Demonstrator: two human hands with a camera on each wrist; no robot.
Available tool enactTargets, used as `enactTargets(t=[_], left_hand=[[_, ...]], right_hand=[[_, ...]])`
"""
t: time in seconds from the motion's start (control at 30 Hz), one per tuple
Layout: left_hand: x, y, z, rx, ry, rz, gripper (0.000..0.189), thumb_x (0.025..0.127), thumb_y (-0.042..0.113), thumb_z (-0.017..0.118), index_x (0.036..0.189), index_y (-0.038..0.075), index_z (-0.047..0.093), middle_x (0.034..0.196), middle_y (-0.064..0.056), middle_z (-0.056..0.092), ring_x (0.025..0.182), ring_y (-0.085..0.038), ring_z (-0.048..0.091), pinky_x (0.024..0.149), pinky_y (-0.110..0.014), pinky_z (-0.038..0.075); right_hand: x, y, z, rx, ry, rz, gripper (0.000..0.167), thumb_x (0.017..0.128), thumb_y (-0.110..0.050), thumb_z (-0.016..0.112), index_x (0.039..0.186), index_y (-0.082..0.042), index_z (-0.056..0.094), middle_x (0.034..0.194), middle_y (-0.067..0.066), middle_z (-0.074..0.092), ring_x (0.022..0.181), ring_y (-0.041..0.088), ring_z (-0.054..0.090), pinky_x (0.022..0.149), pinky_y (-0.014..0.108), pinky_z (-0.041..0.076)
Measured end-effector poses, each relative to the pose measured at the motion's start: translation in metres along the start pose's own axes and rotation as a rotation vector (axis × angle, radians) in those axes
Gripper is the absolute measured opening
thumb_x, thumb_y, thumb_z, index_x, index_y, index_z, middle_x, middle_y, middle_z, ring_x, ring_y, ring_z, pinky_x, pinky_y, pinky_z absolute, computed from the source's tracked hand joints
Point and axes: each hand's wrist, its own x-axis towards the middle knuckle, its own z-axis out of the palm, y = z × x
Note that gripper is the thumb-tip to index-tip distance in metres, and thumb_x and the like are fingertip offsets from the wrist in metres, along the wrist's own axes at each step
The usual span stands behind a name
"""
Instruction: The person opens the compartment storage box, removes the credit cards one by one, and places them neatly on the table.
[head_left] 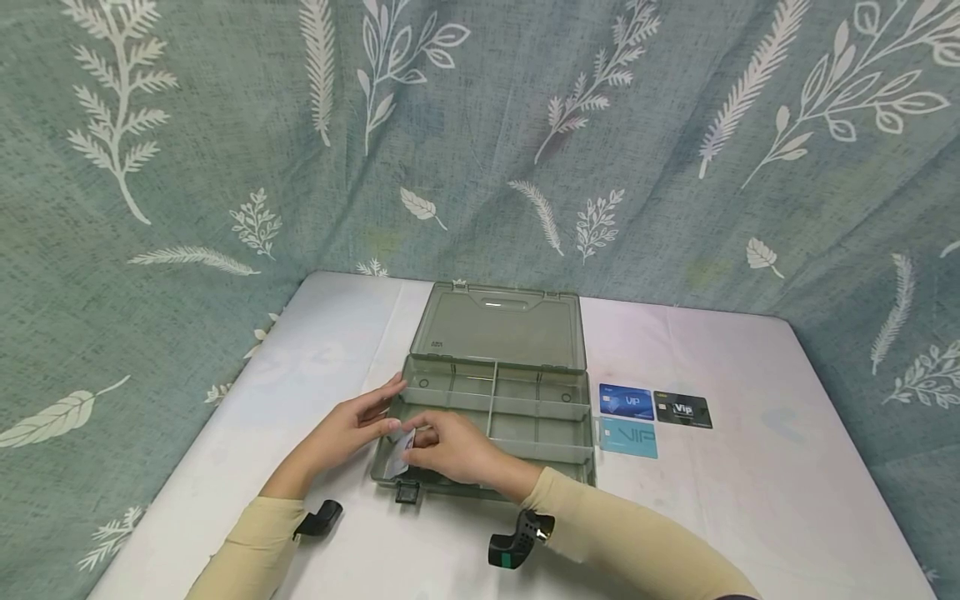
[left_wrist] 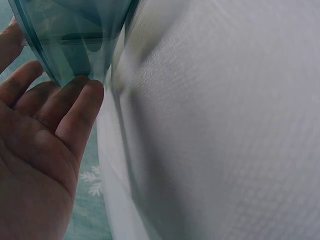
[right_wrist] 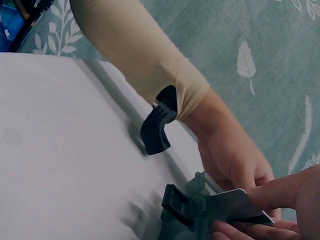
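Note:
A green see-through compartment box (head_left: 491,404) lies with its lid (head_left: 498,325) folded back. Over its front left compartment, my right hand (head_left: 453,450) pinches a pale card (head_left: 401,457) between thumb and fingers. The right wrist view shows this card (right_wrist: 235,204) tilted beside the box's front latch (right_wrist: 176,205). My left hand (head_left: 356,429) rests at the box's left wall, its thumb reaching close to the card. From the left wrist, that hand's extended fingers (left_wrist: 80,112) touch the side of the box. My right forearm and hand hide part of the front compartments.
Right of the box lie a dark blue VIP card (head_left: 626,402), a black Vip card (head_left: 682,409) and a light blue VIP card (head_left: 628,438). White cloth (head_left: 750,492) covers the table. A leaf-patterned green curtain (head_left: 480,150) stands behind and along both sides.

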Motion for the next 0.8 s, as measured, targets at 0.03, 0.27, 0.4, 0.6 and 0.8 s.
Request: enactTargets(t=[0.03,0.27,0.4,0.6,0.8], left_hand=[[0.000,0.000,0.000,0.000,0.000,-0.001,0.063,0.102,0.021,0.064,0.157,0.005,0.038,0.168,-0.010,0.021,0.146,-0.041,0.034,0.115,-0.049,0.038],[0.001,0.000,0.000,0.000,-0.004,-0.002,0.065,0.102,0.023,0.065,0.158,0.005,0.037,0.168,-0.009,0.020,0.146,-0.040,0.034,0.114,-0.048,0.039],[0.001,0.000,0.000,0.008,-0.002,-0.005,0.067,0.101,0.025,0.065,0.158,0.005,0.037,0.168,-0.009,0.021,0.146,-0.039,0.034,0.114,-0.048,0.039],[0.001,0.001,0.001,0.019,0.003,-0.013,0.067,0.101,0.027,0.066,0.158,0.005,0.037,0.168,-0.008,0.021,0.146,-0.039,0.035,0.115,-0.047,0.039],[0.000,0.001,0.000,0.023,0.007,-0.020,0.068,0.100,0.028,0.066,0.157,0.005,0.037,0.168,-0.009,0.021,0.145,-0.041,0.035,0.114,-0.048,0.039]], right_hand=[[0.000,0.000,0.000,0.005,0.000,-0.001,0.039,0.095,-0.018,0.074,0.130,-0.004,0.065,0.102,0.001,0.077,0.084,0.003,0.068,0.069,0.020,0.055],[-0.001,0.001,-0.001,0.071,-0.013,0.010,0.039,0.095,-0.013,0.073,0.131,0.000,0.063,0.093,0.000,0.077,0.074,0.006,0.070,0.063,0.019,0.056],[-0.002,0.002,-0.003,0.132,-0.021,0.017,0.038,0.095,-0.008,0.072,0.130,0.002,0.062,0.088,0.002,0.076,0.074,0.018,0.073,0.068,0.034,0.064],[-0.006,0.000,-0.008,0.168,-0.023,0.022,0.036,0.095,-0.003,0.069,0.129,0.000,0.063,0.088,0.007,0.075,0.075,0.033,0.073,0.070,0.050,0.063],[-0.010,0.000,-0.011,0.194,-0.021,0.022,0.035,0.095,0.001,0.066,0.130,0.001,0.063,0.093,0.010,0.076,0.073,0.033,0.073,0.068,0.049,0.064]])
